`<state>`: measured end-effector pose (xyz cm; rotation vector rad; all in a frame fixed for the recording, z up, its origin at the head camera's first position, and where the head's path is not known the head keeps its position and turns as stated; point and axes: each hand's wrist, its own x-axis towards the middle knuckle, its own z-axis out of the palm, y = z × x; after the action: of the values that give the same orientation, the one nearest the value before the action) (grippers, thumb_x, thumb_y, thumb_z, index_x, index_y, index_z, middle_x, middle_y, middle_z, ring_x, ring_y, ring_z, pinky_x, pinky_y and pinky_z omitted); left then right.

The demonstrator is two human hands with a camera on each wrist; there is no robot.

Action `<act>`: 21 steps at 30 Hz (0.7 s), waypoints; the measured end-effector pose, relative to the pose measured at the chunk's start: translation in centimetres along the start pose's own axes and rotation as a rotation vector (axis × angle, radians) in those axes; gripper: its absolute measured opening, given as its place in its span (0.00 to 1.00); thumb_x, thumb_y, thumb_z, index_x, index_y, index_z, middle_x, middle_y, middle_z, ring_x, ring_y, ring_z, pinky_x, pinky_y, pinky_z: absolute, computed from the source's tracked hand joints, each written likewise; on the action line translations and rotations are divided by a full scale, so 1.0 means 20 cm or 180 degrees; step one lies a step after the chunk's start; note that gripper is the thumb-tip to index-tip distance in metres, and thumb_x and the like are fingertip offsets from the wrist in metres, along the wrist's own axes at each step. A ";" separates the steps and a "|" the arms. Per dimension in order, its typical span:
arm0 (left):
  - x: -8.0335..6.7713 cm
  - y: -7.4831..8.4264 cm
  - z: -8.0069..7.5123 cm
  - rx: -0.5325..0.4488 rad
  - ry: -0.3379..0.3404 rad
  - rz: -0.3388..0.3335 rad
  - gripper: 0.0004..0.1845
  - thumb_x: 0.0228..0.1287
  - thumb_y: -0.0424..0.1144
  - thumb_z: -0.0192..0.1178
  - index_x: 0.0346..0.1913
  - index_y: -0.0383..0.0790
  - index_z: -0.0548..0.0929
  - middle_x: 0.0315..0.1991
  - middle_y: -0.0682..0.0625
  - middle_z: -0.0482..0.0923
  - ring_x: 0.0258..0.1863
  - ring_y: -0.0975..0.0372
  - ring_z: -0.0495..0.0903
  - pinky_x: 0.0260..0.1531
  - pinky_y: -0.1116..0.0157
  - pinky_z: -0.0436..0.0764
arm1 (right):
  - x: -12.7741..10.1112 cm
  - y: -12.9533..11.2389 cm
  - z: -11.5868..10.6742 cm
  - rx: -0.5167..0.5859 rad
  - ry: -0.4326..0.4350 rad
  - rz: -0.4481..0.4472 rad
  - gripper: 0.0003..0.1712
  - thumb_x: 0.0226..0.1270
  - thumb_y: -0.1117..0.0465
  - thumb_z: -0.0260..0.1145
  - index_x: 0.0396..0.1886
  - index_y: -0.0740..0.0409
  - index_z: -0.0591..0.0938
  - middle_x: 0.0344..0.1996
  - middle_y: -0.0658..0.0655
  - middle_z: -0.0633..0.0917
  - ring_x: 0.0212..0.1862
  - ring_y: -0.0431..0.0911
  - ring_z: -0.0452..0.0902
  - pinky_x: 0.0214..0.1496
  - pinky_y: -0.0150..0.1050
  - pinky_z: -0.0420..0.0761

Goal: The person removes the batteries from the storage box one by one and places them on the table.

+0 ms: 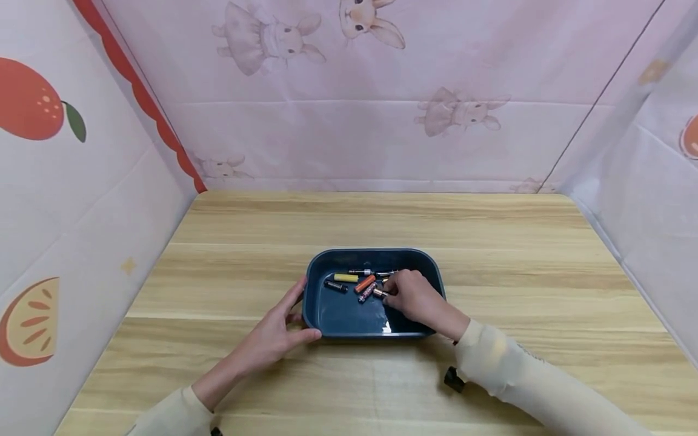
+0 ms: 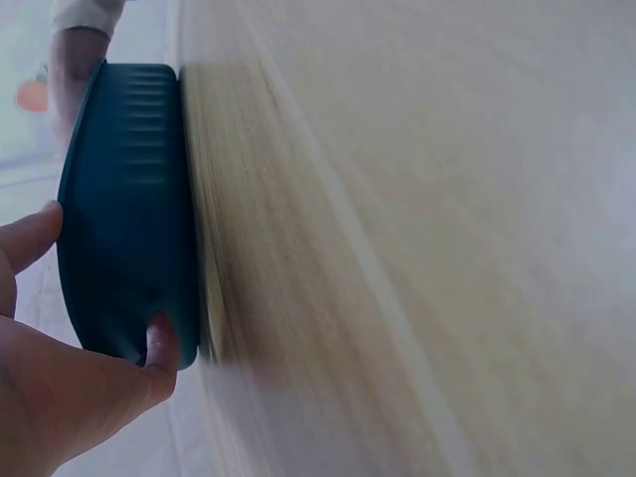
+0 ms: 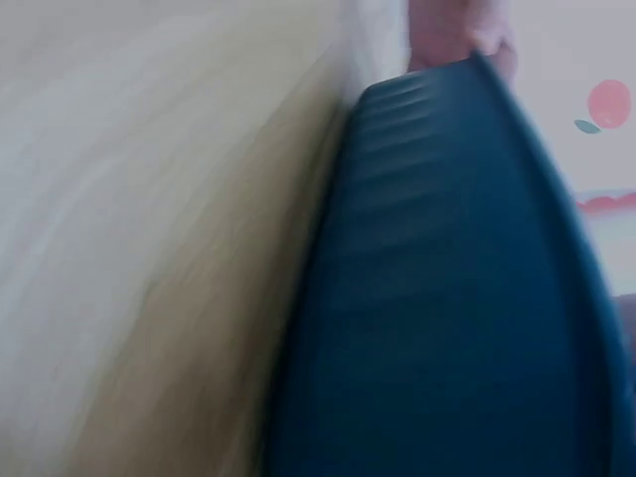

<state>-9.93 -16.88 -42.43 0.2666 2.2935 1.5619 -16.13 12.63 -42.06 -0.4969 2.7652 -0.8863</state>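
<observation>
A dark teal tray [image 1: 371, 252] sits on the wooden table [image 1: 491, 272], and its ribbed outer wall [image 2: 129, 199] [image 3: 447, 298] fills both wrist views. Several batteries lie inside it, among them a yellow one [image 1: 346, 278], an orange one [image 1: 365, 283] and a dark one [image 1: 335, 286]. My right hand [image 1: 389, 294] reaches into the tray, fingers curled, and pinches a copper-tipped battery [image 1: 378, 293]. My left hand [image 1: 299, 313] rests against the tray's near left corner with straight fingers along the side. Its thumb [image 2: 161, 350] presses the front wall.
Fabric walls printed with rabbits [image 1: 272, 39] and fruit [image 1: 33, 100] close in the table on three sides. A small black object [image 1: 452, 379] shows at my right sleeve. Bare wood lies all around the tray.
</observation>
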 end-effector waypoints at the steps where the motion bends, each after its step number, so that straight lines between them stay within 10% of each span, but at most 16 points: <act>1: 0.00 0.00 0.00 -0.0008 -0.0011 0.0011 0.54 0.68 0.36 0.71 0.85 0.51 0.44 0.83 0.41 0.46 0.59 0.53 0.81 0.69 0.44 0.69 | 0.00 0.00 0.00 0.0093 -0.0054 0.0030 0.02 0.66 0.67 0.74 0.33 0.60 0.90 0.29 0.49 0.85 0.27 0.39 0.75 0.30 0.34 0.75; 12: 0.00 0.00 -0.01 -0.0037 -0.0047 0.0039 0.54 0.67 0.36 0.71 0.85 0.50 0.44 0.83 0.39 0.47 0.60 0.51 0.80 0.69 0.45 0.70 | -0.05 -0.10 -0.19 0.1364 -0.0216 0.0161 0.06 0.71 0.66 0.69 0.43 0.65 0.87 0.33 0.59 0.87 0.29 0.48 0.80 0.33 0.41 0.83; 21: 0.00 0.00 -0.01 -0.0007 -0.0014 -0.0005 0.54 0.67 0.37 0.71 0.85 0.50 0.45 0.82 0.38 0.48 0.59 0.51 0.81 0.68 0.44 0.70 | -0.06 -0.15 -0.50 0.1668 0.0120 0.0348 0.17 0.76 0.59 0.67 0.54 0.69 0.83 0.39 0.60 0.85 0.37 0.51 0.82 0.43 0.38 0.85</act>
<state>-10.09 -17.09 -42.32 0.2673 2.2880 1.5617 -17.15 15.99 -32.07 -0.2333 2.4148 -1.5296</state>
